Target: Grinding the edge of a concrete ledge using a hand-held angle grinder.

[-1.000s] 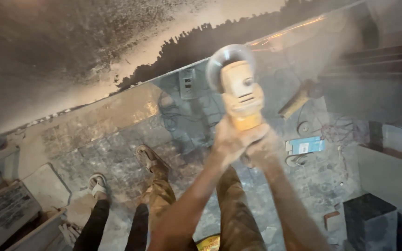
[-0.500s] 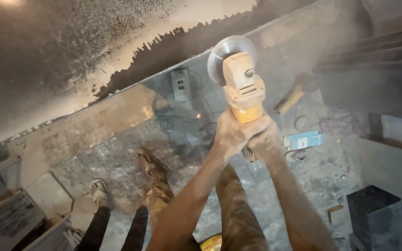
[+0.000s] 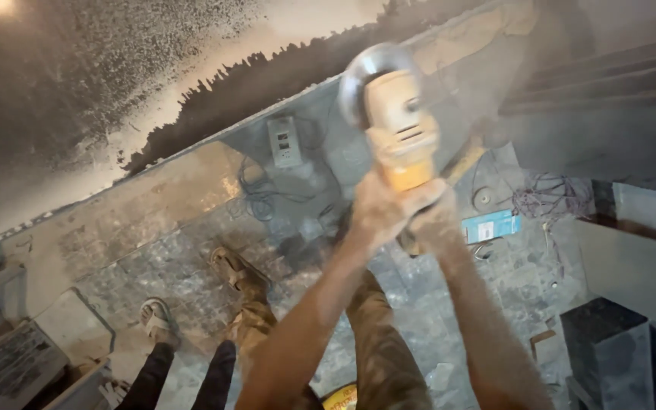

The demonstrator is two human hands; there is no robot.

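Note:
Both my hands grip a dusty yellow angle grinder (image 3: 402, 133) held out in front of me. My left hand (image 3: 383, 206) wraps the rear of its body, and my right hand (image 3: 436, 225) clasps just beside and below it. The round disc guard (image 3: 360, 76) sits at the far end, close to the edge of a rough grey slab surface (image 3: 115, 83) with a pale ground strip. Dust coats my forearms. Below them I see my trouser legs and one boot (image 3: 233, 272).
Another person's legs and sandalled foot (image 3: 157, 319) stand at the lower left. A white wall box (image 3: 284, 140) with loose cables, a blue carton (image 3: 491, 225), a wire tangle (image 3: 548, 199) and a dark block (image 3: 609, 349) lie around the rubble-strewn floor.
The grinder and both hands have risen slightly in view and drifted a little to the right. The two-handed grip is the same. The view has shifted slightly.

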